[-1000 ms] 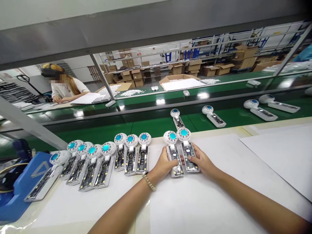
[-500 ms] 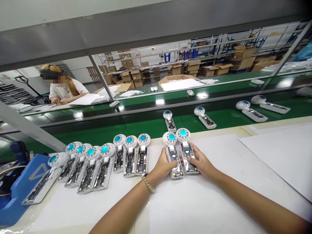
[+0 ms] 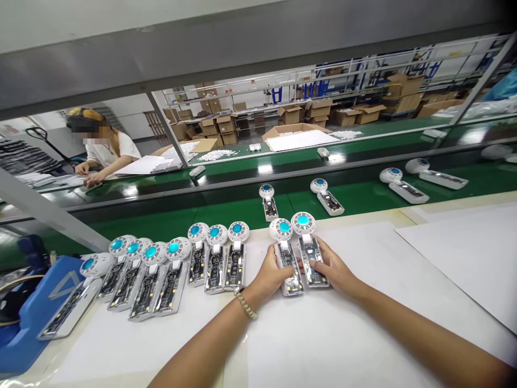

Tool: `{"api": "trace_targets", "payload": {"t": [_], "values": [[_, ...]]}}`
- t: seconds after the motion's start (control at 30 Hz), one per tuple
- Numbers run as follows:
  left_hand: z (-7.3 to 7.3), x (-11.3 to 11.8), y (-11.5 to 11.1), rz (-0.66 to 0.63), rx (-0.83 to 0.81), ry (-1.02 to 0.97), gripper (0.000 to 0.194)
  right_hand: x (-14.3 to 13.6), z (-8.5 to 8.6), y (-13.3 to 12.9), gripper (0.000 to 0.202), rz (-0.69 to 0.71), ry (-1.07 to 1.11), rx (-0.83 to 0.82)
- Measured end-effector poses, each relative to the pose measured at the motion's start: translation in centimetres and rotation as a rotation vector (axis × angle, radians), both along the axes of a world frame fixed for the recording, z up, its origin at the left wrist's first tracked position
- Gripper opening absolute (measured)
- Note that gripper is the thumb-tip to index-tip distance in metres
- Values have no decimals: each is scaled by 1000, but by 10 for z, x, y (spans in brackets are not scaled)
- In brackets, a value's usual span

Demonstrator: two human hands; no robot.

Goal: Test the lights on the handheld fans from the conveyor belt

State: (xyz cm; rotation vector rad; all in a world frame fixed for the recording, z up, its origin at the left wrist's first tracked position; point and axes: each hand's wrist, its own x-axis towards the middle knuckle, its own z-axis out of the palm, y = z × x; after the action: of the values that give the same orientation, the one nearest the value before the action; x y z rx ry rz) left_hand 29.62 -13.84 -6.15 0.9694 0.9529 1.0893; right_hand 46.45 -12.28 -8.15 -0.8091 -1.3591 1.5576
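Observation:
My left hand (image 3: 272, 274) is closed around a handheld fan (image 3: 290, 269) with a clear front, a visible circuit board and a round white head with a blue centre. Its thumb presses on the clear front. My right hand (image 3: 332, 269) grips a second, similar fan (image 3: 314, 275), thumb on the front. The two fans are upright side by side, heads nearly touching, over the white sheet (image 3: 307, 339). Left of my hands lie three similar fans (image 3: 216, 264), then a group of several more (image 3: 147, 288), and one tilted fan (image 3: 72, 310) at the far left.
Beyond the table, a green conveyor belt (image 3: 226, 207) carries more fans (image 3: 329, 199). A second belt behind it holds small white parts (image 3: 323, 153). A blue plastic holder (image 3: 44, 307) stands at left. Across the line a co-worker (image 3: 109, 153) works; a metal beam (image 3: 242, 54) spans overhead.
Fans on the near belt have shifted left, while white parts on the far belt have moved right. The co-worker's hands have moved. My hands and both held fans look almost unchanged.

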Motion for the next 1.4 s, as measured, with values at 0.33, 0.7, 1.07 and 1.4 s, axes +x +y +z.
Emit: {"api": "trace_targets", "payload": {"t": [0.33,0.7,1.07,1.4], "values": [[-6,-1,1,-15,-35,-162,60,1,2,-1,62,24,161,-165],[-7,-4,7,-27,-215,-22,67,-3,18,-5,56,110,148,-415],[-19,46,35,271,-28,-28,49,14,16,18,40,-174,-441,-29],[-15,241,111,173,76,101,38,186,43,74,35,-538,-1442,20]]}}
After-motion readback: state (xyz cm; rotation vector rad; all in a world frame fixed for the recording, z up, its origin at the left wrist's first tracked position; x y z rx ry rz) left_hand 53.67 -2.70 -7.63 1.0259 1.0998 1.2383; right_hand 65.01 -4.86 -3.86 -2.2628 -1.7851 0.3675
